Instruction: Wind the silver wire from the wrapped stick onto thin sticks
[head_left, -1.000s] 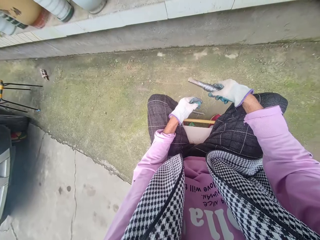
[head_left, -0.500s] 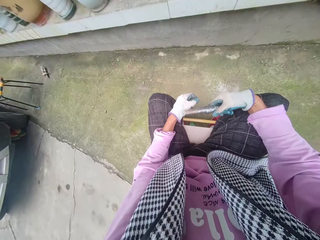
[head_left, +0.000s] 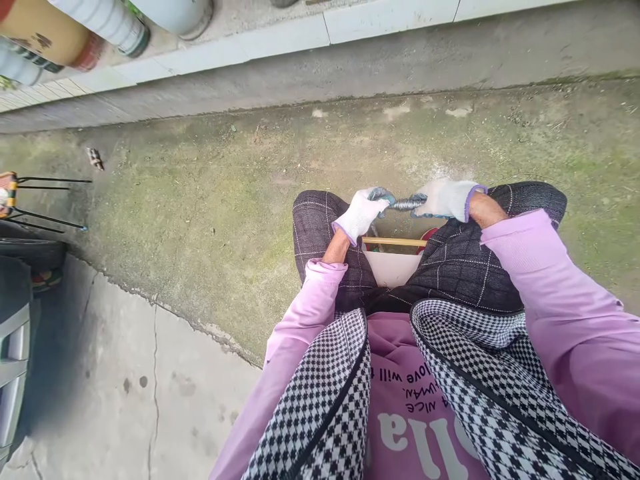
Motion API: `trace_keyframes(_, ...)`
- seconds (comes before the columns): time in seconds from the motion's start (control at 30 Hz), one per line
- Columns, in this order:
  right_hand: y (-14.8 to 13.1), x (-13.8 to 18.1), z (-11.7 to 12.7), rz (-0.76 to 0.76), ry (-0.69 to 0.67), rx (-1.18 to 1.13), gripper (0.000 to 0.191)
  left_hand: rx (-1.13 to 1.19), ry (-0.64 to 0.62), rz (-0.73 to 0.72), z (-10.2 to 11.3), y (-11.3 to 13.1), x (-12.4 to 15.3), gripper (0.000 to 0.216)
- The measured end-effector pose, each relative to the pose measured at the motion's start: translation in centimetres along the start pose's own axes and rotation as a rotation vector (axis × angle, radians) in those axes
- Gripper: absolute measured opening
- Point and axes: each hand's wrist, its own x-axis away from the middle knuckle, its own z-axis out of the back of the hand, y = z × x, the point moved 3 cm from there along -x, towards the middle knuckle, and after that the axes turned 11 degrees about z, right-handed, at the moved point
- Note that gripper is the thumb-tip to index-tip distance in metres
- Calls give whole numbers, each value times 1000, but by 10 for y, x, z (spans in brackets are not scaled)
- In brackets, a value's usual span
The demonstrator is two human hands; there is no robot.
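Between my two gloved hands is a thin silvery rod-like piece (head_left: 403, 205) with a ridged surface, like wire wound in coils. My left hand (head_left: 365, 210), in a white glove with bluish fingers, is closed round one end of it. From the other side my right hand (head_left: 447, 200), in a matching glove, grips it with fingers curled underneath. Both ends of the piece are hidden inside the gloves. Below the hands, a yellow stick (head_left: 393, 241) runs across the gap between my knees, above a pale flat surface (head_left: 393, 267).
A tiled ledge (head_left: 285, 43) with several pots (head_left: 103, 23) runs along the far side. At left are a chair-like frame with thin black legs (head_left: 55, 180) and a car wheel (head_left: 15, 360). A small scrap (head_left: 95, 159) lies on the mossy concrete (head_left: 210, 193).
My right hand has moved left, closer to my left hand, so less of the silvery piece shows between them. The left hand's fingers have come round onto it. The view has shifted slightly.
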Motion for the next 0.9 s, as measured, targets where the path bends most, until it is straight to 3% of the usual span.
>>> trace_keyframes(0.07, -3, -1, 7, -21, 44, 65, 35, 80, -33, 53, -2, 1, 3, 8)
trace_keyframes(0.13, -6, 2, 12, 2, 115, -99, 21, 148, -79, 61, -4, 2, 5, 5)
trace_keyframes(0.27, -7, 11, 13, 112, 165, -520, 39, 230, -151, 48, -10, 3, 5, 6)
trace_keyframes(0.37, -6, 15, 11, 149, 85, -597, 40, 228, -138, 50, -14, -1, -2, 11)
trace_keyframes(0.47, -5, 20, 10, 136, -124, -493, 42, 156, -116, -22, -11, -6, -10, 19)
trace_keyframes(0.57, -2, 26, 9, 90, -295, -338, 43, 69, -173, -124, -2, -8, -11, 22)
trace_keyframes(0.7, -2, 31, 2, 140, -417, -204, 19, -7, -159, -125, 6, -5, -1, 27)
trace_keyframes(0.8, 0, 26, -6, 127, -391, -10, 20, -100, -149, -99, 2, 2, 7, 23)
trace_keyframes(0.9, 1, 13, -4, 89, -248, 178, 34, -170, -139, -83, -3, 8, 12, 15)
